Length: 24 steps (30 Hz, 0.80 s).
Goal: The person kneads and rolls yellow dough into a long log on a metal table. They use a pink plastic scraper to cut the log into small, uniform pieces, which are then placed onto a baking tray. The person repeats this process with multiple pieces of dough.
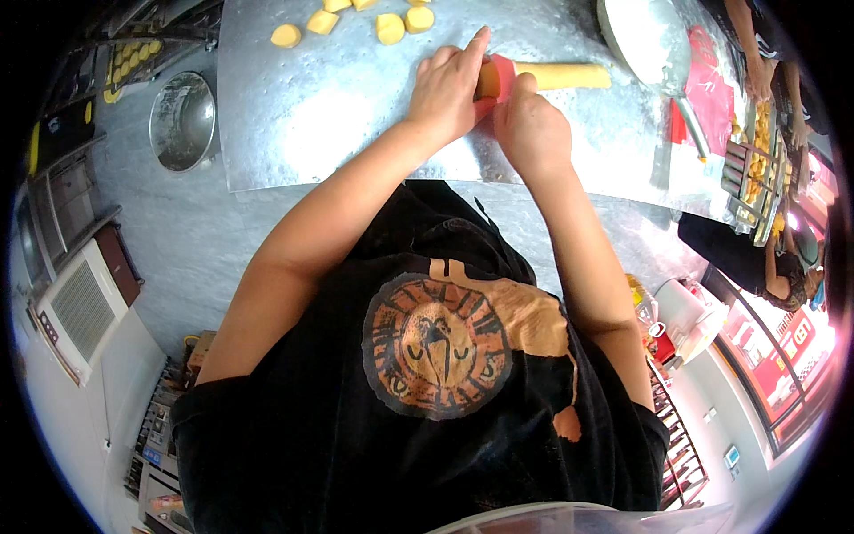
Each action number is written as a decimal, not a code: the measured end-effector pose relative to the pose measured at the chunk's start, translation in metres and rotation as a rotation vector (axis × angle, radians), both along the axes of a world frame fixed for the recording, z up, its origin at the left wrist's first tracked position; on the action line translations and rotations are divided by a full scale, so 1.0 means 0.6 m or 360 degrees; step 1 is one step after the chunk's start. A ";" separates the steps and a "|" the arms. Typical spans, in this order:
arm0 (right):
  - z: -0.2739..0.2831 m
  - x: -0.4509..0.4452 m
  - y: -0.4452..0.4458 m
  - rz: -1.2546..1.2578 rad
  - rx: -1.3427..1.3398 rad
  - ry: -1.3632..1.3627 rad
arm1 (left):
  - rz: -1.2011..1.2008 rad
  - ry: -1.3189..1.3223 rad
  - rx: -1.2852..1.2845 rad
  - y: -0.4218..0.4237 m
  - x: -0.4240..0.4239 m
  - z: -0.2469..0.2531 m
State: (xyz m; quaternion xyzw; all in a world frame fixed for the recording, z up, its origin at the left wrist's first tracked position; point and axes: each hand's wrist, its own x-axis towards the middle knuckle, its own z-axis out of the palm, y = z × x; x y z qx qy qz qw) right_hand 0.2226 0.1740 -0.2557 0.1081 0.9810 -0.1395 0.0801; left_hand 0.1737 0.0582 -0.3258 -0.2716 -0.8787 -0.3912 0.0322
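A long yellow dough roll (567,76) lies on the metal tabletop (320,127). Across its left part stands a red plastic scraper (505,77), gripped by my right hand (536,127). My left hand (446,90) rests beside the scraper, over the roll's left end, with its index finger stretched out; how far its other fingers close on the dough or the scraper's edge is hidden. Several cut dough pieces (390,29) lie at the far left of the table, apart from the roll.
A large metal pan (650,40) with a handle lies at the right, beside a pink plastic sheet (708,93). Trays of food (760,157) stand at the far right, near other people's hands. A metal bowl (182,121) is left of the table.
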 end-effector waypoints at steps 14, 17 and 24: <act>0.033 0.030 0.098 0.0051 -0.0050 0.0334 | 0.0063 -0.1867 0.1224 0.005 -0.035 0.030; 0.028 0.027 0.096 0.0078 -0.0014 0.0312 | -0.0058 -0.0816 0.0013 0.033 -0.024 0.037; 0.036 0.004 0.021 0.0029 -0.0015 0.0008 | -0.0032 -0.0467 -0.0358 0.016 -0.010 0.043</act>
